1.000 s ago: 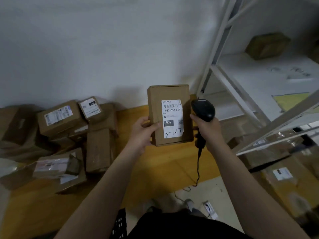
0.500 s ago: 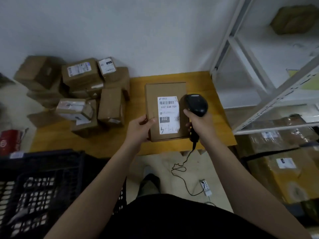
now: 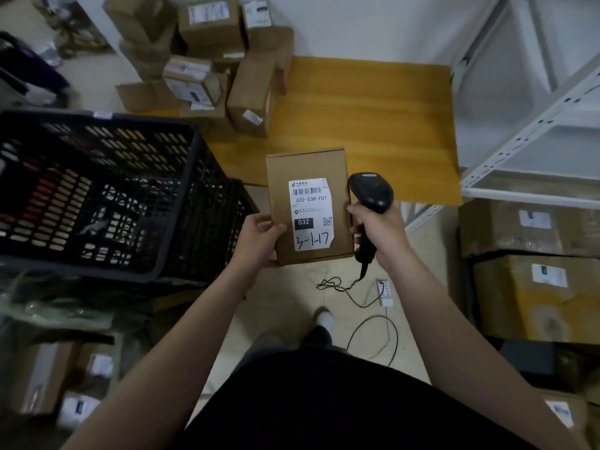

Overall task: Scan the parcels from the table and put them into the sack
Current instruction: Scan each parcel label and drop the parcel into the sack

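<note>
Left hand [image 3: 259,241] at parcel [image 3: 309,207] edge, scanner [image 3: 371,190] in right hand [image 3: 380,236]

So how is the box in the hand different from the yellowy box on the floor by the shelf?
The held box is plain brown; the yellowy box looks wrapped in shiny tape. The left hand holds the held box up in the air; the yellowy box rests low down by the shelf. The held box's label has handwriting. Both carry white labels.

Cannot see parcel [image 3: 308,164] lower-left corner under left hand [image 3: 258,240], nor scanner [image 3: 371,190] grip inside right hand [image 3: 381,235]. Cannot read label [image 3: 310,203] fine print. Cropped at left edge: black crate [image 3: 136,120]; at right edge: white shelving [image 3: 532,131]. Blurred: bottom-left boxes [image 3: 42,378].
</note>
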